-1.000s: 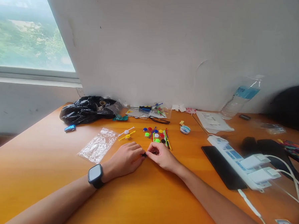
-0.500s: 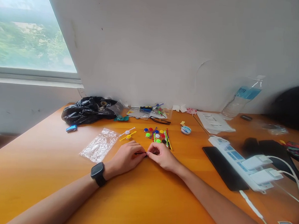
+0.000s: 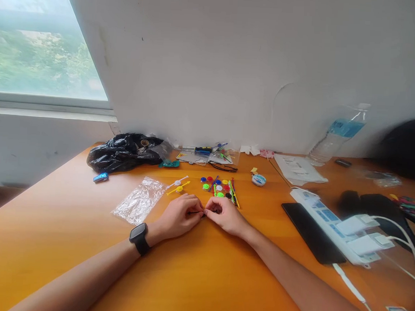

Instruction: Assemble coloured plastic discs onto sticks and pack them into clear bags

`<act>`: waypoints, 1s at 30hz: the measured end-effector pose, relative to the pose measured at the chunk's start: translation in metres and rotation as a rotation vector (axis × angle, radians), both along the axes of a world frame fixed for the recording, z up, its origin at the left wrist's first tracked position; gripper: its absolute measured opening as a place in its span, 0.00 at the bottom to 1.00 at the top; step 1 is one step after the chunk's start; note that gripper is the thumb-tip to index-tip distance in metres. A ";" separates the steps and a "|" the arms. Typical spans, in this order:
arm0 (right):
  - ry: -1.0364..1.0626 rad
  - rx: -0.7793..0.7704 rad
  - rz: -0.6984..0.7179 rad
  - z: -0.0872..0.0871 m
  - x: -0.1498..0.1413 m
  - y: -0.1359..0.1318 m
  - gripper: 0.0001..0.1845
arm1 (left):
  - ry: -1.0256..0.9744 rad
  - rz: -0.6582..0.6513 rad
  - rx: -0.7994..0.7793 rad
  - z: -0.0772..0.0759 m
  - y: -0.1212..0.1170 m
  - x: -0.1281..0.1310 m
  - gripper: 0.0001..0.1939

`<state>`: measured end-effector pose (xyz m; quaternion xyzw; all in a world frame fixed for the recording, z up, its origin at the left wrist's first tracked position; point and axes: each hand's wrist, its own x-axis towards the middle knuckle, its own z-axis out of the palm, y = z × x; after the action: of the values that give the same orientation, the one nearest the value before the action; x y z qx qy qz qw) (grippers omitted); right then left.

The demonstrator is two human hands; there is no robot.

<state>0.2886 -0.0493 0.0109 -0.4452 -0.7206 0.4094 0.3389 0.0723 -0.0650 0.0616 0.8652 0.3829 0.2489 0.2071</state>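
My left hand (image 3: 180, 215), with a black watch on its wrist, pinches a thin black plastic arrow (image 3: 193, 213). The fingertips of my right hand (image 3: 227, 217) meet it and close on a small dark piece, mostly hidden by the fingers. Just beyond the hands lie several coloured plastic discs (image 3: 206, 187) in red, blue, green, yellow, white and black. Thin coloured arrow sticks (image 3: 233, 194) lie beside them. To the left are a yellow arrow with a disc on it (image 3: 179, 189) and a white arrow with a disc (image 3: 177, 183).
A clear plastic bag (image 3: 139, 200) lies left of my hands. Behind it are a black plastic bag (image 3: 124, 153) and a small blue packet (image 3: 101, 178). On the right lie a round white container (image 3: 258, 180), a black phone (image 3: 311, 233) and a power strip (image 3: 324, 217) with chargers.
My left fingers have closed in slightly, bringing the fingertips nearer together around the dark piece. The left wrist has shifted a little to the right. The things on the table have not moved.
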 end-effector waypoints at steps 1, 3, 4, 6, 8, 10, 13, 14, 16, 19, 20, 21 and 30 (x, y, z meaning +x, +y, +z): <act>-0.034 0.037 -0.014 0.005 0.001 -0.003 0.07 | -0.026 0.000 -0.009 0.001 0.000 -0.001 0.04; -0.126 0.148 -0.084 0.016 0.003 -0.009 0.07 | -0.095 0.032 -0.009 0.001 0.000 -0.004 0.04; -0.171 0.207 -0.144 0.022 0.004 -0.012 0.09 | -0.135 0.065 0.002 0.000 -0.001 -0.006 0.06; -0.229 0.274 -0.276 0.032 0.006 -0.017 0.13 | -0.213 0.133 0.034 -0.002 -0.001 -0.009 0.09; -0.236 0.254 -0.353 0.037 0.006 -0.021 0.17 | -0.259 0.162 0.063 -0.004 -0.001 -0.012 0.11; -0.191 0.157 -0.332 0.038 0.004 -0.024 0.20 | -0.274 0.171 0.084 -0.006 -0.002 -0.014 0.13; -0.025 0.021 -0.258 0.039 0.000 -0.028 0.24 | -0.277 0.196 0.100 -0.006 -0.002 -0.014 0.14; 0.038 0.007 -0.264 0.039 0.000 -0.028 0.25 | -0.278 0.204 0.104 -0.006 -0.003 -0.014 0.15; 0.123 0.041 -0.313 0.040 0.003 -0.027 0.25 | -0.276 0.213 0.105 -0.005 -0.003 -0.014 0.15; 0.098 0.156 -0.380 0.039 0.010 -0.019 0.24 | -0.272 0.217 0.096 -0.004 -0.004 -0.014 0.14; 0.066 0.194 -0.390 0.037 0.013 -0.016 0.23 | -0.272 0.220 0.095 -0.003 -0.004 -0.014 0.14; 0.033 0.227 -0.400 0.035 0.015 -0.012 0.22 | -0.274 0.224 0.096 -0.003 -0.003 -0.014 0.14; -0.170 0.359 -0.431 0.027 0.021 -0.002 0.14 | -0.325 0.280 0.133 -0.012 0.002 -0.015 0.12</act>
<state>0.3099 -0.0516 0.0377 -0.5538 -0.6959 0.1553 0.4300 0.0569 -0.0635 0.0499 0.7637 0.4437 0.4362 0.1720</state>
